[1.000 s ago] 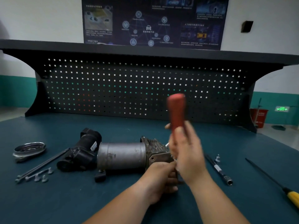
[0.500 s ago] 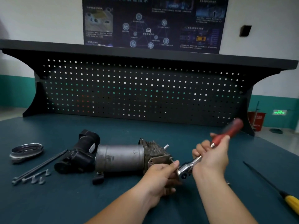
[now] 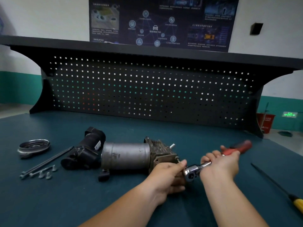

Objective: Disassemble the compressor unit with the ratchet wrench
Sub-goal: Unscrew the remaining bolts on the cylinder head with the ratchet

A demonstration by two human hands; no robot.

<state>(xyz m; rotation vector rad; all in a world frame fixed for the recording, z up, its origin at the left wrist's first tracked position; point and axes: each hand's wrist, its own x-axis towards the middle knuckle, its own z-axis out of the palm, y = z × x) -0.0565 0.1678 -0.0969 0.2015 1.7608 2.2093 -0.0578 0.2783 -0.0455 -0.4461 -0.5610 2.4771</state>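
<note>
Teal bench (image 3: pixel 78 202), compressor (image 3: pixel 126 155), right hand (image 3: pixel 221 166) gripping ratchet (image 3: pixel 192 173)

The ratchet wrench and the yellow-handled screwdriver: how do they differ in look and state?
The ratchet wrench has a red handle; the screwdriver has a yellow one. The wrench's shaft is shiny chrome; the screwdriver's is dark. The wrench is gripped by the right hand; the screwdriver lies untouched on the bench. Both are long hand tools.

The left hand (image 3: pixel 165 177) hides the compressor unit's (image 3: pixel 126 155) near end. The ratchet wrench's (image 3: pixel 192 172) red handle is blurred. The screwdriver's (image 3: pixel 275 183) yellow handle runs off the right edge.
</note>
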